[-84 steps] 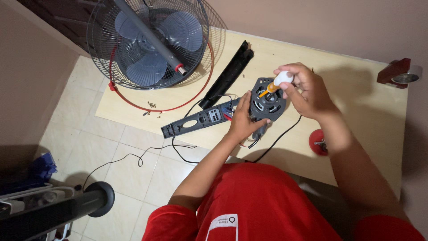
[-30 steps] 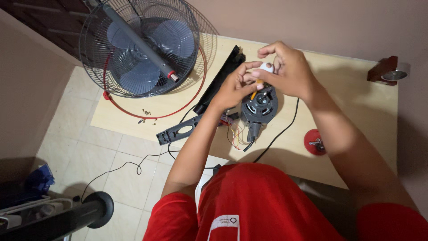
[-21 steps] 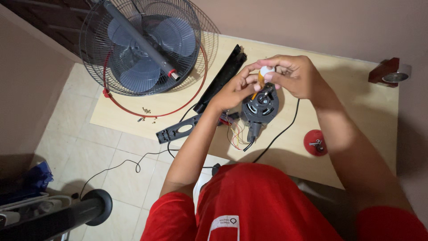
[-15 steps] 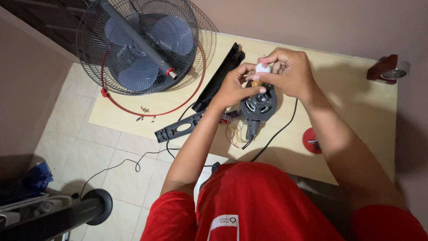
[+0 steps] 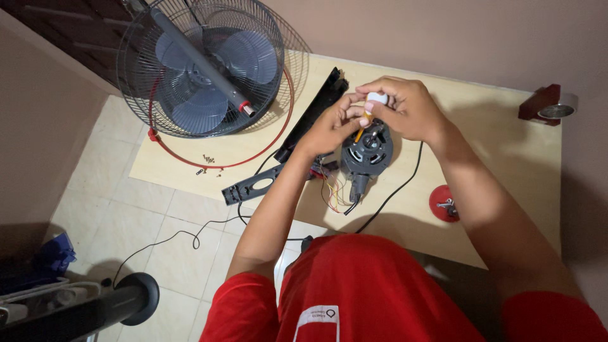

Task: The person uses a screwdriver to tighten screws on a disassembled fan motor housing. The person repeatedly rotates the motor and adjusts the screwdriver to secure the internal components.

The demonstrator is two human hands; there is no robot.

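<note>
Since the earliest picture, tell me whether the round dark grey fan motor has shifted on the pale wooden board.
Cannot tell. The fan motor still sits right of the long black panel, wires trailing towards the person; the head camera itself moved.

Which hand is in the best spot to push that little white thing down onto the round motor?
Probably the right hand: its fingertips pinch the small white piece just above the motor. The left hand touches only the yellow stem from the side.
</note>
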